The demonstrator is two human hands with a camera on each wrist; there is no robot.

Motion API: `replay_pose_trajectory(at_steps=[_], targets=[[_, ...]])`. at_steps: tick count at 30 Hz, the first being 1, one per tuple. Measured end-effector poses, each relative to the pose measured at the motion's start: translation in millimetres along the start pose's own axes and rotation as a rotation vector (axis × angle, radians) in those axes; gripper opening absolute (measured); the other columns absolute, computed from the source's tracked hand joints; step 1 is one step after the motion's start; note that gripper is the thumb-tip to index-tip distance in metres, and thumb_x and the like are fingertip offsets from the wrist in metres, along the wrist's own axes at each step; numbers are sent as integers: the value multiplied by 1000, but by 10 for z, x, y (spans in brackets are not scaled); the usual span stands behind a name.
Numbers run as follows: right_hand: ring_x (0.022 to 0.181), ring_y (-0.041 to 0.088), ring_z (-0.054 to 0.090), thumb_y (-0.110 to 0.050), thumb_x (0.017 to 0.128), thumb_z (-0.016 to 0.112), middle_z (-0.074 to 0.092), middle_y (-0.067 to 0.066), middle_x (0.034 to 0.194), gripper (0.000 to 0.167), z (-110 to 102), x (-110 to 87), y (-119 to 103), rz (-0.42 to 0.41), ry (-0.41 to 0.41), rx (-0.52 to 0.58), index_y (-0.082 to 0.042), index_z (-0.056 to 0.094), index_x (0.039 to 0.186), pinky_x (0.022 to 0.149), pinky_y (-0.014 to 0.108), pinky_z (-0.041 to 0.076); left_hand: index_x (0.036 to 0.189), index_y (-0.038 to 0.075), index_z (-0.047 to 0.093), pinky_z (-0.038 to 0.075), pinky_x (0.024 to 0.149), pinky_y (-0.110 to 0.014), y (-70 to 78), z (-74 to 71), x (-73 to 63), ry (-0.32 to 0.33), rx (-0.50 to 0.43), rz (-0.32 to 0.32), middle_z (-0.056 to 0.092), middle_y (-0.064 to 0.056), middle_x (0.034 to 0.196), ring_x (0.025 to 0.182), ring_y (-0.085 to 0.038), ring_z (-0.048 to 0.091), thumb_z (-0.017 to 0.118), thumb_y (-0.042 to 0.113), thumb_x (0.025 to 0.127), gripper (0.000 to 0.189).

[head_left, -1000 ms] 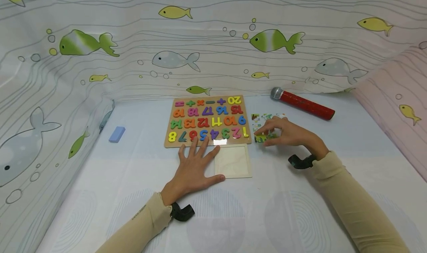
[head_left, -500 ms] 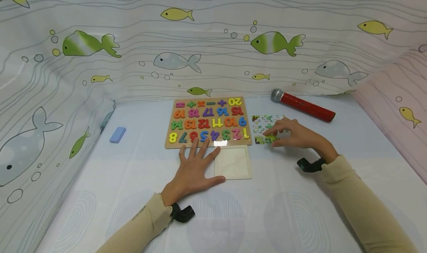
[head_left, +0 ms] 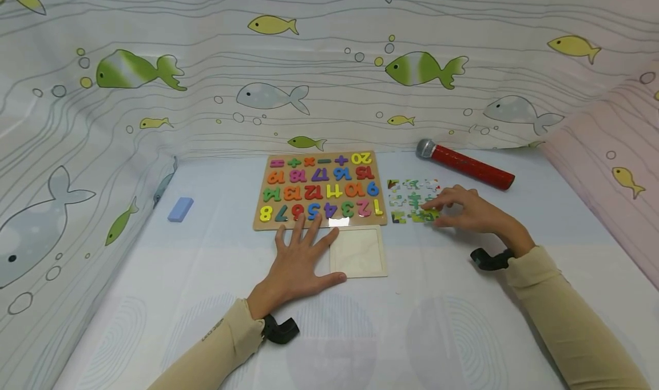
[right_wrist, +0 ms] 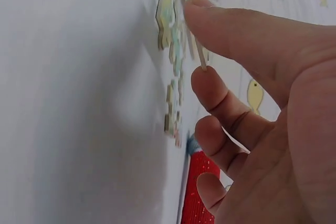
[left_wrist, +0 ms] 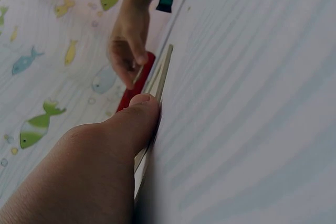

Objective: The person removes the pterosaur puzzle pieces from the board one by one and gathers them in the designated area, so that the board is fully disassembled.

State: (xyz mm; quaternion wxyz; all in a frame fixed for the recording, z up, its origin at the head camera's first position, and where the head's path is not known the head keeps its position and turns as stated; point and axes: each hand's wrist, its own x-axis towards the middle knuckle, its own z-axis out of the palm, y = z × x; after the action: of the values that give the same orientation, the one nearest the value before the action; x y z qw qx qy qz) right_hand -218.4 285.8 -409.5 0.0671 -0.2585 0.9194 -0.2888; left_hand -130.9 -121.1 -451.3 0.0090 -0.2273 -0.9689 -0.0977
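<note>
My left hand (head_left: 300,264) lies spread, fingers straight, its fingertips on the lower edge of the number board (head_left: 265,218) and its thumb on the rim of a small wooden puzzle tray (head_left: 384,253). In the left wrist view the thumb (left_wrist: 139,119) rests against the tray's edge. To the right, my right hand (head_left: 465,210) pinches a green puzzle piece (head_left: 430,214) between thumb and fingers. That piece shows as a thin edge in the right wrist view. Other puzzle pieces (head_left: 413,200) lie in rows beside the hand.
A red microphone (head_left: 473,166) lies at the back right, behind the puzzle pieces. Far to the left sits a blue block (head_left: 181,209). Patterned fabric with printed fish rises behind and at both sides of the table.
My right hand has shifted to the right along the front row, uncovering more of the puzzle pieces. My left hand has kept its place.
</note>
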Motion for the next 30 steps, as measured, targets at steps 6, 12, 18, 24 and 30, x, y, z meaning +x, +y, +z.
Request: replay_pose_trajectory(at_steps=[6, 12, 18, 24, 30], targets=[[96, 19, 50, -19, 83, 85, 72, -3, 99, 37, -6, -27, 88, 4, 17, -38, -21, 77, 118, 80, 41, 29, 162, 35, 27, 3, 113, -79, -9, 14, 4, 6, 3, 1, 8, -8, 173, 159, -44, 1, 49, 86, 81, 98], [97, 20, 49, -18, 84, 84, 71, -3, 99, 34, -2, -47, 131, 35, 3, -12, -20, 78, 117, 82, 43, 26, 161, 35, 27, 3, 112, -78, -20, 30, 1, 12, 11, 7, 8, -7, 173, 159, -44, 0, 49, 86, 81, 98], [100, 21, 49, -19, 85, 83, 71, -2, 102, 36, -15, -58, 141, 67, -24, -13, -21, 77, 120, 84, 44, 26, 161, 35, 27, 2, 113, -78, -19, 37, 3, 9, 12, 4, 7, -7, 174, 159, -44, 0, 49, 86, 81, 98], [102, 22, 49, -18, 86, 82, 70, 0, 101, 35, -24, -68, 154, 84, -32, -5, -20, 77, 120, 84, 44, 25, 161, 35, 27, 1, 113, -78, -8, 30, -7, 4, -1, 4, 7, -7, 174, 159, -44, -1, 49, 85, 81, 97], [100, 22, 48, -16, 86, 82, 70, 1, 103, 34, -26, -66, 162, 73, -21, -12, -19, 77, 120, 83, 43, 25, 161, 35, 27, 1, 113, -78, -11, 30, -9, 12, 3, 6, 8, -7, 174, 159, -44, 0, 49, 85, 81, 97]])
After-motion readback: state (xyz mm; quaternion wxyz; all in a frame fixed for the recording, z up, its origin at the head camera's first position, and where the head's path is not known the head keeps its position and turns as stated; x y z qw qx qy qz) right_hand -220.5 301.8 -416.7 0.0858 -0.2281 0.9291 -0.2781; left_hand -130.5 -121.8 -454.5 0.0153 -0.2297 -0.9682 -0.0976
